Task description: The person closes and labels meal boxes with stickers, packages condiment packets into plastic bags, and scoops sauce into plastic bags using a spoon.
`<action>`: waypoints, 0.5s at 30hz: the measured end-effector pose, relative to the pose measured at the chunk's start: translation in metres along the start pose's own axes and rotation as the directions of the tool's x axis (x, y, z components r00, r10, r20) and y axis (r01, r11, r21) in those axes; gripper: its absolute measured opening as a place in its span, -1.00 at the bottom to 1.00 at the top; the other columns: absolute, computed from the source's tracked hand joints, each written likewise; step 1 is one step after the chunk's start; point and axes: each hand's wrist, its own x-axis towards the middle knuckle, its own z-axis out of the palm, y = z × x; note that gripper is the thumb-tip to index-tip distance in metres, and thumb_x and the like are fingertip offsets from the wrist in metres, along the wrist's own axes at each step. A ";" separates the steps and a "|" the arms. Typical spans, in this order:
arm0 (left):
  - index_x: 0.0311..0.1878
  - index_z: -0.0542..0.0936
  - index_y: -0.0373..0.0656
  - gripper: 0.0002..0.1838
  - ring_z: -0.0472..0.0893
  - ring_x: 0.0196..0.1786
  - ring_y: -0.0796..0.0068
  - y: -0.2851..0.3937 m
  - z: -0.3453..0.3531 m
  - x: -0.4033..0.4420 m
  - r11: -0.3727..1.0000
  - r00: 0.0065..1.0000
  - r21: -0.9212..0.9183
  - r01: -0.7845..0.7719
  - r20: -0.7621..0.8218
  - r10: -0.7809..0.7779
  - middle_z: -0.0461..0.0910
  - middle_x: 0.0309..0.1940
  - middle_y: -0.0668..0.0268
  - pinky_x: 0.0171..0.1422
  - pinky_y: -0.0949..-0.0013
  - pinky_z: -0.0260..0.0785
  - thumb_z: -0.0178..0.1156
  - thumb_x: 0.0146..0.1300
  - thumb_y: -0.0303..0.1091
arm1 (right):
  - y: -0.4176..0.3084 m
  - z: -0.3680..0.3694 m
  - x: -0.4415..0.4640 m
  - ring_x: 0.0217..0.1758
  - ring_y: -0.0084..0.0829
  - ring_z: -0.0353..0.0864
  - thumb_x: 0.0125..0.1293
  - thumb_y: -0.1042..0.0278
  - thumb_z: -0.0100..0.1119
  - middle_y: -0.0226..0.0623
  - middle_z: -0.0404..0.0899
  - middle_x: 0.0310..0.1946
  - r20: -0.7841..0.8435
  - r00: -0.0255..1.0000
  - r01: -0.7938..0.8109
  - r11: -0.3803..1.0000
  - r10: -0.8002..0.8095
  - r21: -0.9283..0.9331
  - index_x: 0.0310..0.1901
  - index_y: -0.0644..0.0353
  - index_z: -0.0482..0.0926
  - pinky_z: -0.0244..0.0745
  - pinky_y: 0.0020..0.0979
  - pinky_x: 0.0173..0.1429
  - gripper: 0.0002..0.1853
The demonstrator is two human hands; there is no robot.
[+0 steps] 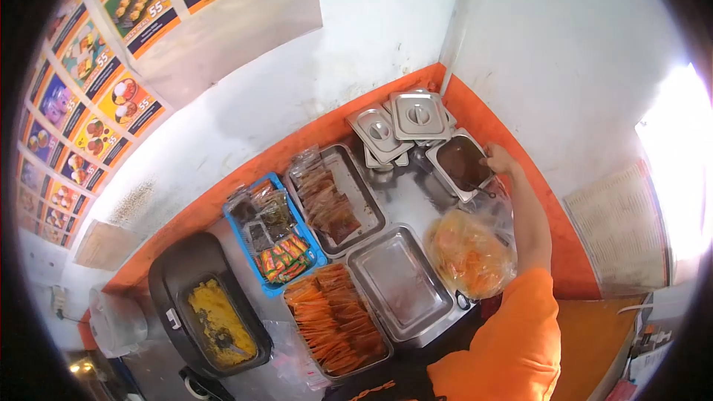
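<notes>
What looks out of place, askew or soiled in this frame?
The metal lids at the back lie in a lopsided heap, overlapping at different angles instead of stacked squarely. Brown speckles mark the white wall on the left, possibly splashes or dirt.

Orange short sleeve point(512, 334), dark garment point(397, 386) with orange lettering

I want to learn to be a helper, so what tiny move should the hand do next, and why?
I'd probably reach for the thin dark utensil handle: it sticks out over the rim of the square silver metal pan of brown food, and the right hand is at that rim.
</notes>
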 end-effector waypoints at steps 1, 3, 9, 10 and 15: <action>0.34 0.52 -0.48 -0.41 0.70 -0.04 0.02 -0.008 -0.002 -0.002 1.000 1.000 -0.006 0.008 -0.005 -0.008 0.66 0.13 -0.16 0.15 0.15 0.56 0.24 0.49 -0.14 | -0.003 0.000 -0.004 -0.22 -0.33 0.66 0.15 0.42 0.48 -0.27 0.66 -0.30 -0.027 1.000 0.006 0.998 -0.004 0.061 -0.12 0.23 0.59 0.58 -0.22 -0.13 -0.70; 0.35 0.52 -0.49 -0.41 0.70 -0.04 0.01 -0.022 -0.006 -0.007 0.999 1.000 -0.018 0.026 -0.013 -0.026 0.66 0.13 -0.17 0.15 0.15 0.55 0.23 0.49 -0.14 | -0.009 -0.012 -0.013 -0.23 -0.37 0.65 0.15 0.45 0.47 -0.29 0.65 -0.30 -0.026 0.999 -0.027 0.998 0.028 0.053 -0.10 0.23 0.58 0.57 -0.25 -0.15 -0.69; 0.35 0.52 -0.51 -0.39 0.69 -0.04 -0.01 -0.110 -0.048 -0.023 0.978 0.995 -0.192 0.084 -0.035 -0.093 0.66 0.14 -0.19 0.15 0.13 0.55 0.21 0.52 -0.11 | 0.018 -0.051 -0.025 -0.03 -0.21 0.72 0.11 0.44 0.45 -0.11 0.75 -0.10 -0.065 0.991 -0.100 0.973 0.115 0.206 0.10 0.33 0.60 0.60 -0.16 0.17 -0.51; 0.28 0.57 -0.50 -0.44 0.61 0.31 -0.06 -0.128 -0.055 -0.025 0.993 0.995 0.071 0.093 -0.036 -0.091 0.64 0.23 -0.19 0.41 0.03 0.44 0.18 0.52 -0.13 | 0.022 -0.064 -0.032 -0.12 -0.38 0.68 0.10 0.56 0.36 -0.27 0.70 -0.18 -0.080 0.997 0.026 0.989 -0.014 0.145 0.06 0.34 0.56 0.62 -0.27 0.00 -0.56; 0.28 0.58 -0.38 -0.60 0.57 0.33 -0.06 -0.112 -0.056 -0.057 0.992 0.938 0.029 0.121 -0.330 -0.105 0.63 0.23 -0.10 0.48 0.06 0.33 0.13 0.46 -0.41 | 0.056 -0.107 -0.051 0.09 -0.35 0.67 0.18 0.51 0.21 -0.20 0.72 0.03 -0.085 0.994 0.073 0.994 -0.066 0.081 0.21 0.37 0.58 0.56 -0.26 0.22 -0.50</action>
